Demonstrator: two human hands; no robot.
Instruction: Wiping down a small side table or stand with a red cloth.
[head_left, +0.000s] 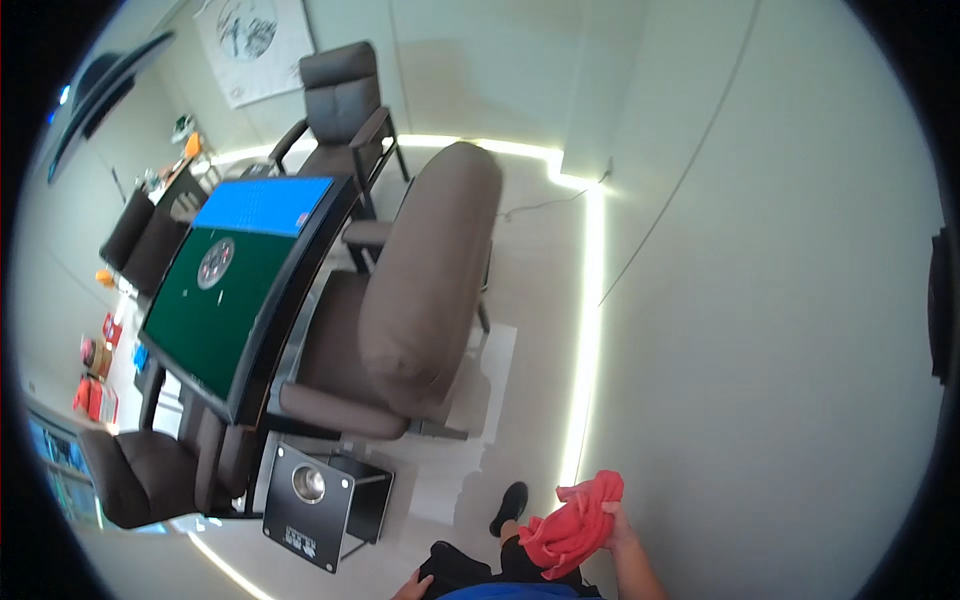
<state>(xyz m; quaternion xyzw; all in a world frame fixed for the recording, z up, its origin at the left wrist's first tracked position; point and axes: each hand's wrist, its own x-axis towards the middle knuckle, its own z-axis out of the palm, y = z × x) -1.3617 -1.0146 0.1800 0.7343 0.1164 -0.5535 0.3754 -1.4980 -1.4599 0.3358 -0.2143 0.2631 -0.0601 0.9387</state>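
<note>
A crumpled red cloth (574, 525) hangs from my right hand (619, 526), whose fingers are closed around its edge. The cloth is held in front of my body, near the wall on the right. Low in the picture, my left hand (421, 585) rests against black fabric (454, 566), which looks like the leg of my shorts. Only part of that hand shows, so its grip is unclear. Ahead of me to the left stands a padded brown armchair (435, 285) with its back towards me. It faces a mahjong table (225, 315) with a green playing surface.
A small black side stand (307, 517) with a metal cup holder is left of my feet. More brown armchairs (341, 105) surround the table. A lit strip (589, 315) runs along the foot of the wall (750, 337). A cable (544, 206) lies on the floor.
</note>
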